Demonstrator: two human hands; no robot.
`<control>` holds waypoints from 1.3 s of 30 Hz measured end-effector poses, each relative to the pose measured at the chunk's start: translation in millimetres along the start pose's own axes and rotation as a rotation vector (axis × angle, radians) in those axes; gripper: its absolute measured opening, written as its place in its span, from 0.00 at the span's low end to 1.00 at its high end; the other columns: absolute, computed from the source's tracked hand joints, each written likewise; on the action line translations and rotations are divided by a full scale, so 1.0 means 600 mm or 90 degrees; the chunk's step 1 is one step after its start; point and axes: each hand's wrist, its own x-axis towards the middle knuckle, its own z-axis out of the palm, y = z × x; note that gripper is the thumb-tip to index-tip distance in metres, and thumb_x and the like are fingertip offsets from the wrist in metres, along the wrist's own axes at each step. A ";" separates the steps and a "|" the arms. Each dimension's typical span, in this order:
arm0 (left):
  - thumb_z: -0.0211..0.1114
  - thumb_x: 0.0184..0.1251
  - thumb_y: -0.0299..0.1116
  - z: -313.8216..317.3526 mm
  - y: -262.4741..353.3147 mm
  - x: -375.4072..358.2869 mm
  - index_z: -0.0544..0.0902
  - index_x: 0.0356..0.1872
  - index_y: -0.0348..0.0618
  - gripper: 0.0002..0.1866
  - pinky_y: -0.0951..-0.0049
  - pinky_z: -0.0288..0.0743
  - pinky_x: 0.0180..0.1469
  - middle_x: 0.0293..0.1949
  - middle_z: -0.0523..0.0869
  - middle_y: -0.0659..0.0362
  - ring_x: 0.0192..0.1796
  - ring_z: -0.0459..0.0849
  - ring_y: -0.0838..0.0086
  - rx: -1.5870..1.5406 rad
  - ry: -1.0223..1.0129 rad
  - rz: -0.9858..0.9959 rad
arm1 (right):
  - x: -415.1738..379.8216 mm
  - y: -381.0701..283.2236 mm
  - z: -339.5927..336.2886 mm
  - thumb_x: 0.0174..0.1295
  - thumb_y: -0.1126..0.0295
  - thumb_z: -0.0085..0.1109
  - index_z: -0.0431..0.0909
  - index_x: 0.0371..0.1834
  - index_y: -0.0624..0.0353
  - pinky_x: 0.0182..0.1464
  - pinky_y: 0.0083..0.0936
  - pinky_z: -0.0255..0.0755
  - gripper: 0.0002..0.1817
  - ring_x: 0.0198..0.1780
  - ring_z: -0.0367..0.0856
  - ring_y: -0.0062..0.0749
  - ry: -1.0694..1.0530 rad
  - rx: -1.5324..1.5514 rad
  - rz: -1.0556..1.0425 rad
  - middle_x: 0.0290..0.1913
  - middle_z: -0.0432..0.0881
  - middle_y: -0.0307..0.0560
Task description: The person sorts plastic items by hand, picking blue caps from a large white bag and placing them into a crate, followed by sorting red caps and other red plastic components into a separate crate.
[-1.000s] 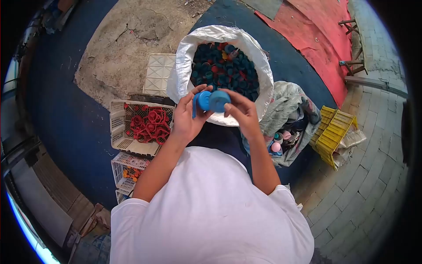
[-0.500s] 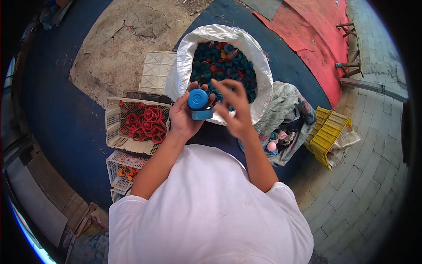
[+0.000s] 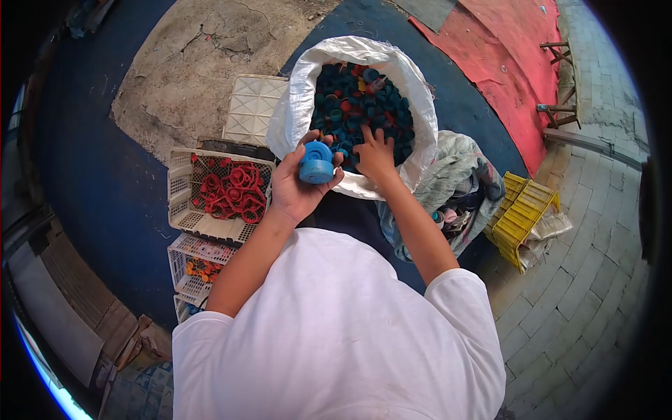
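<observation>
Blue round caps [image 3: 316, 170] rest in my left hand [image 3: 294, 187], its fingers curled around them, at the near left rim of a white woven sack [image 3: 417, 77]. The sack holds a heap of dark teal caps [image 3: 364, 105] with some red and yellow pieces among them. My right hand [image 3: 376, 157] reaches over the sack's near side, fingers spread and touching the caps; nothing shows in its grip, though its fingertips are partly lost among the dark caps.
At left, a white crate [image 3: 183, 189] holds red rings [image 3: 234, 190]; a lower crate [image 3: 183, 269] has orange pieces. A white lid [image 3: 255, 105] lies behind. To the right are a grey-green sack [image 3: 437, 168], a yellow crate [image 3: 521, 210] and a wooden stool [image 3: 560, 108].
My right hand has moved away from the left hand, down to the caps in the sack. The blue caps in my left hand have shifted and sit closer together.
</observation>
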 end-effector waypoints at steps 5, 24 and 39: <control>0.66 0.73 0.38 -0.008 0.005 -0.006 0.76 0.65 0.50 0.21 0.50 0.82 0.61 0.61 0.78 0.55 0.61 0.81 0.55 0.008 0.008 0.009 | -0.001 0.004 0.035 0.49 0.70 0.68 0.94 0.32 0.47 0.64 0.53 0.62 0.09 0.70 0.64 0.46 -0.016 -0.081 -0.043 0.80 0.62 0.39; 0.64 0.74 0.39 -0.001 0.007 -0.023 0.76 0.66 0.50 0.22 0.51 0.81 0.62 0.62 0.76 0.53 0.60 0.80 0.55 0.030 0.008 0.029 | -0.011 0.026 -0.082 0.32 0.59 0.79 0.91 0.41 0.57 0.73 0.71 0.52 0.27 0.83 0.45 0.57 -0.025 0.198 0.030 0.84 0.52 0.50; 0.63 0.73 0.39 0.003 0.005 -0.010 0.76 0.67 0.49 0.23 0.52 0.79 0.62 0.62 0.76 0.53 0.60 0.80 0.56 0.047 0.023 0.025 | -0.050 0.056 -0.053 0.44 0.62 0.79 0.85 0.48 0.57 0.67 0.42 0.71 0.26 0.65 0.75 0.53 0.013 0.359 0.133 0.61 0.79 0.55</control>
